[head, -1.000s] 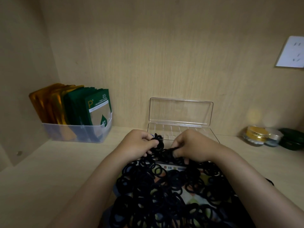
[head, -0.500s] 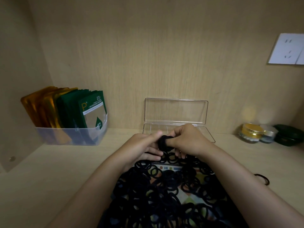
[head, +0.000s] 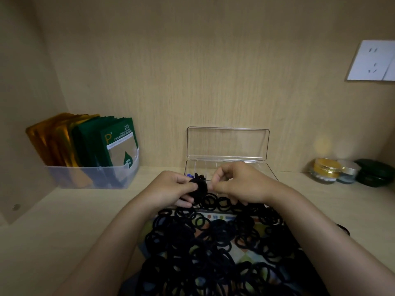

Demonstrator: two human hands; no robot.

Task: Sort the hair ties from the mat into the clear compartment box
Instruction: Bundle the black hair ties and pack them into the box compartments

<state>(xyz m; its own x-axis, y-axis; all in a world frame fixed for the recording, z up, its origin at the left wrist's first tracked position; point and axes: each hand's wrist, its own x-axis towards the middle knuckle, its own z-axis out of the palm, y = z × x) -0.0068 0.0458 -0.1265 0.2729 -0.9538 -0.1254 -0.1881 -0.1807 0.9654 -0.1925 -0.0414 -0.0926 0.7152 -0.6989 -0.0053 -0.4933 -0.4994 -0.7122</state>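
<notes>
A heap of black hair ties (head: 203, 253) covers a patterned mat (head: 218, 217) on the wooden shelf in front of me. Behind it stands the clear compartment box (head: 268, 170) with its lid (head: 227, 144) propped upright. My left hand (head: 171, 189) grips a small bundle of black ties (head: 199, 185) just in front of the box's left end. My right hand (head: 239, 182), fingers curled, pinches the bundle's right edge. A small blue item (head: 189, 175) shows in the box's left compartment. My hands hide most of the box's base.
A translucent bin (head: 92, 178) of gold and green sachets stands at the left. Small jars (head: 326, 169) and a dark green lid (head: 374, 171) sit at the right. One stray tie (head: 344, 228) lies right of the mat. A wall socket (head: 372, 60) is at upper right.
Both hands lifted a bundle of ties off the pile's far edge and brought it toward the box's left end. The grip shifted from mainly the right hand to the left.
</notes>
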